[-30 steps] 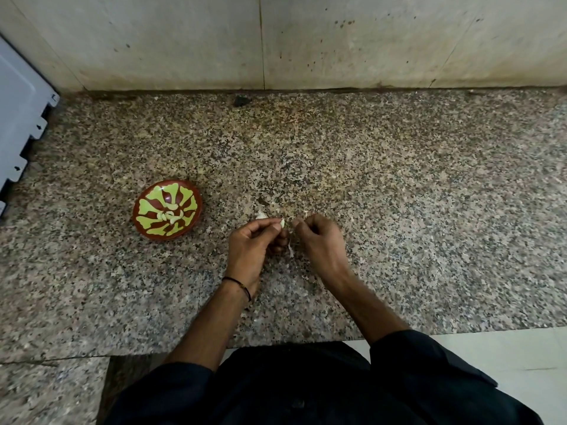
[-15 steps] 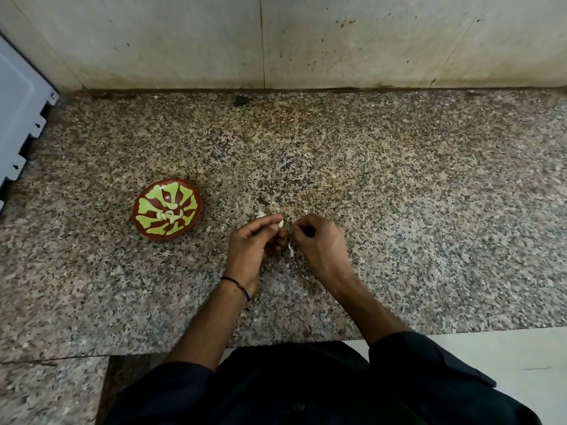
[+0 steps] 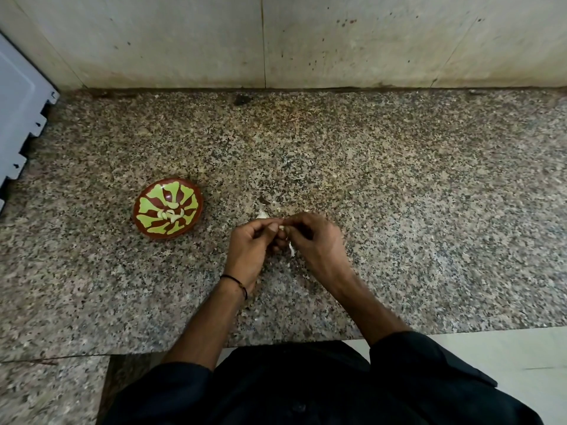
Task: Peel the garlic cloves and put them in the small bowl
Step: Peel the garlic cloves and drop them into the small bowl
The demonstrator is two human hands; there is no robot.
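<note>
My left hand and my right hand meet fingertip to fingertip above the granite counter, both pinching a small garlic clove that is mostly hidden between them. A strip of white skin hangs below the fingers. To the left stands the small bowl, red-brown with a green pattern, holding a few peeled cloves. Another pale garlic piece lies on the counter just beyond my left hand.
A speckled granite counter runs back to a pale tiled wall. A grey-white appliance edge juts in at the far left. The counter's front edge lies near my body, with white floor tile at the lower right.
My right hand has closed the small gap and its fingertips now meet my left hand's at the clove. The bowl has not moved.
</note>
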